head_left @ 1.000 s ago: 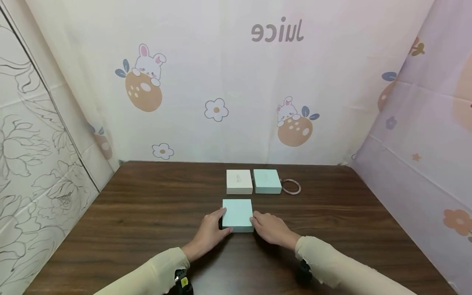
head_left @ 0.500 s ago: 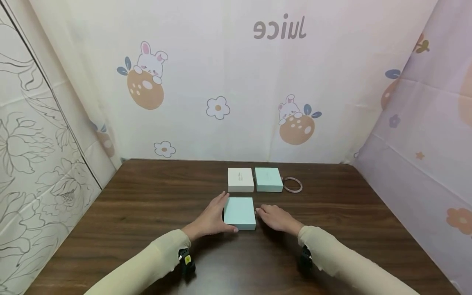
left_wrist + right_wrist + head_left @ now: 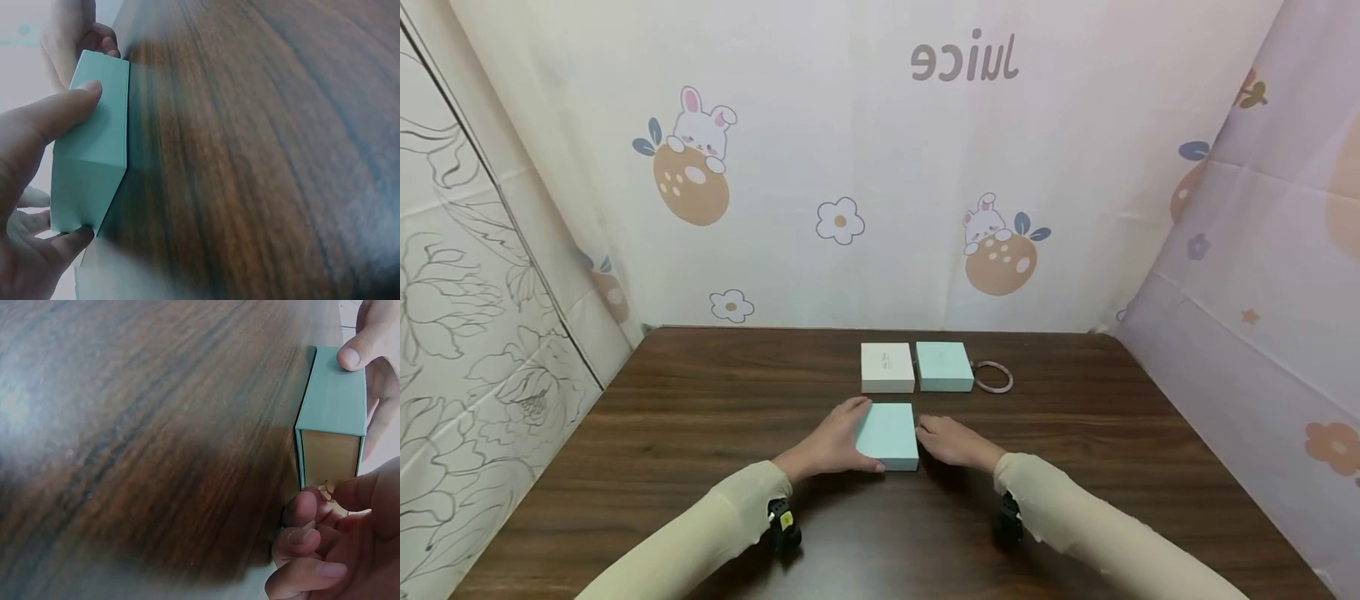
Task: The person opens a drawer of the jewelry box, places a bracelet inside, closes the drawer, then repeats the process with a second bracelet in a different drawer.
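Note:
A mint-green drawer-style box (image 3: 887,435) lies flat on the table in the head view. My left hand (image 3: 835,442) grips it from the left, thumb on the near side and fingers towards the far left corner. In the left wrist view, the thumb (image 3: 87,94) presses one side while fingertips hold the end. At the box's right end is my right hand (image 3: 953,442). In the right wrist view, that end shows a tan inner panel (image 3: 331,453) inside the green sleeve. There the right thumb and forefinger pinch a small brownish pull tab (image 3: 325,490), partly hidden by the fingers.
Behind the box on the brown wooden table (image 3: 700,417) stand a white box (image 3: 887,367) and a second mint box (image 3: 943,367), side by side. A pinkish ring (image 3: 993,377) lies at their right. Printed curtains (image 3: 850,150) enclose the table's back and sides.
My left hand has spread its hold, its fingers reaching further towards the far corner and its thumb further along the near side. The right hand stays at the right end; the box looks unmoved.

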Tool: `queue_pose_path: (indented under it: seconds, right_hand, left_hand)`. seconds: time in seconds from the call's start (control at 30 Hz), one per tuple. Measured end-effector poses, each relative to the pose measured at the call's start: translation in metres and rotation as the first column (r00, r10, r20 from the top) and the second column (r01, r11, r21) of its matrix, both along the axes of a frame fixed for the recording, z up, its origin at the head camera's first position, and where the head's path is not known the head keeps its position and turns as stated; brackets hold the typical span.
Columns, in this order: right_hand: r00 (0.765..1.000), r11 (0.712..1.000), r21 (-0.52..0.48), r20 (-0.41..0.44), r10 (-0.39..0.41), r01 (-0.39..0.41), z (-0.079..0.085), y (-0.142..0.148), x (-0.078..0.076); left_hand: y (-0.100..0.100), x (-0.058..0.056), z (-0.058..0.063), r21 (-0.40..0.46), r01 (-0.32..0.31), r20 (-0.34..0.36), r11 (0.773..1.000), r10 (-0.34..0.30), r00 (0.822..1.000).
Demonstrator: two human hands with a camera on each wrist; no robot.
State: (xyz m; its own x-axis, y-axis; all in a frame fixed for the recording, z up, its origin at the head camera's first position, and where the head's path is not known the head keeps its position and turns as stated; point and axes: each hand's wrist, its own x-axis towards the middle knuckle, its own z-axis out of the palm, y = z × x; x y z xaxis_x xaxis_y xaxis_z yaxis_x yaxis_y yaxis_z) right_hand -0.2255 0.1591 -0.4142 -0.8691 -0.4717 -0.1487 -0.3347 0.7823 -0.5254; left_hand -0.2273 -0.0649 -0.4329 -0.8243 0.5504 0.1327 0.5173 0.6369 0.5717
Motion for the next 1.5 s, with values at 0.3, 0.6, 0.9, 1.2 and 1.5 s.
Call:
queue_pose_path:
  seconds: [0.3, 0.6, 0.9, 1.2, 1.5]
  right_hand:
    - [0.997, 1.0, -0.001, -0.083, -0.001, 0.001, -0.007, 0.0, -0.003]
    - [0.996, 1.0, 0.023, -0.085, -0.016, 0.018, -0.007, -0.002, -0.002]
    - [0.996, 0.998, 0.06, -0.09, -0.024, 0.029, -0.006, 0.001, -0.003]
    - [0.995, 0.995, 0.092, -0.092, -0.035, 0.043, -0.003, 0.008, -0.002]
    - [0.995, 0.994, 0.103, -0.096, -0.038, 0.048, -0.002, 0.016, 0.0]
  left_hand:
    - [0.001, -0.002, 0.001, -0.024, -0.006, -0.028, 1.0, 0.005, 1.0]
    - [0.0, -0.001, -0.001, -0.032, -0.027, 0.008, 0.999, 0.027, 1.0]
    - [0.001, 0.001, 0.001, -0.022, -0.037, 0.014, 0.999, 0.038, 0.999]
    - [-0.001, 0.002, 0.001, -0.025, -0.043, 0.037, 0.999, 0.043, 0.998]
    - [-0.002, 0.002, 0.001, -0.032, -0.037, 0.038, 0.999, 0.038, 0.999]
